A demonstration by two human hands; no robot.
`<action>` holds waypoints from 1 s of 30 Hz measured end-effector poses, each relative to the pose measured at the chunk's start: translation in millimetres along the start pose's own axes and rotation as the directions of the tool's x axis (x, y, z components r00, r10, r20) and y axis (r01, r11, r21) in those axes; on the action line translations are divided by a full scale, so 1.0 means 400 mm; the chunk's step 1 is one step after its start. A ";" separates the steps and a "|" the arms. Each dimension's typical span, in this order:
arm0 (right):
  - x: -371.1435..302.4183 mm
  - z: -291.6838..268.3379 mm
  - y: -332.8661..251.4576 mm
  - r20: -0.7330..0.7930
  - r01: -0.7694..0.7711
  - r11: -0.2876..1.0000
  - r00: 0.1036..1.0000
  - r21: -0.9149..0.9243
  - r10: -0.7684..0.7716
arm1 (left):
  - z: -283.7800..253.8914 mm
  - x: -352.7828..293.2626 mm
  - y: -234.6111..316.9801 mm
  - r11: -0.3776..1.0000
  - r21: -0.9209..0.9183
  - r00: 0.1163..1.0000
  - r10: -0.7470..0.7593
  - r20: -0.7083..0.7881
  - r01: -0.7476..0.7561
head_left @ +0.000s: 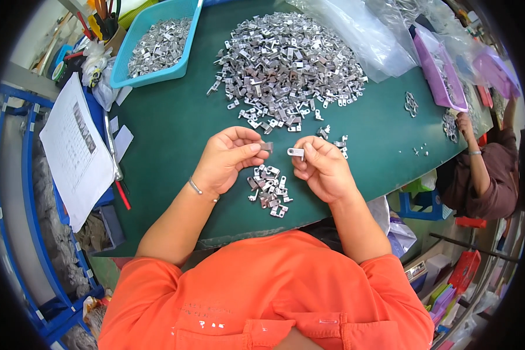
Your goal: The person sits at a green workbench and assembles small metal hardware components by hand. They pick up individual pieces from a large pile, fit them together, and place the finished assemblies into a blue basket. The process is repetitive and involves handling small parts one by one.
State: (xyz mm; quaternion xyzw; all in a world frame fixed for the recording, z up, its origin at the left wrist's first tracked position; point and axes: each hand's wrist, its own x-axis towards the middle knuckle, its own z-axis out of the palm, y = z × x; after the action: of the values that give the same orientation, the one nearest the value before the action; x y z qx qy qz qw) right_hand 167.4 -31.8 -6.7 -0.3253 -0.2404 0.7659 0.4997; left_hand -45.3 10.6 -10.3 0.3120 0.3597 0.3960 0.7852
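Between the thumb and fingers of my left hand [230, 156] is a small bent metal bracket [267, 147]. My right hand [324, 166] pinches another metal bracket [296, 153], its flat face with a round hole turned up. The two brackets are held a short gap apart above the green table [175, 134]. A small pile of brackets [270, 191] lies on the table just below, between my wrists. Beyond my hands rises a large heap of the same brackets [289, 64]. A few loose ones [341, 144] lie by my right fingers.
A turquoise basket [120, 67] of brackets stands at the far left, a paper sheet [76, 157] nearer. Clear plastic bags [373, 44] and a purple tray [431, 67] are at the far right. A co-worker's arm [477, 166] reaches in at the right over small metal parts [451, 125].
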 end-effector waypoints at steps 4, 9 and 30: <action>-0.009 0.017 -0.022 0.065 0.033 0.743 0.998 -0.669 0.014 | -0.003 0.001 -0.002 0.999 -0.051 0.999 0.004 0.040 -0.002; 0.063 0.039 -0.016 0.246 0.309 0.062 0.851 -0.949 -0.464 | -0.010 -0.002 0.012 1.000 0.004 0.999 -0.021 0.033 0.020; 0.132 0.027 0.005 0.502 0.344 -0.383 0.721 -0.858 -0.478 | -0.026 0.055 -0.034 0.124 0.910 0.760 0.601 0.248 -0.395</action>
State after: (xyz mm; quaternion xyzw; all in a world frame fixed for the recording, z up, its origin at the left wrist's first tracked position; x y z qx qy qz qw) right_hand 142.8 15.6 -14.6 -0.4974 -0.8012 0.0450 0.3296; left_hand -38.9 24.6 -33.4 0.7653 0.4601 0.3800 0.2413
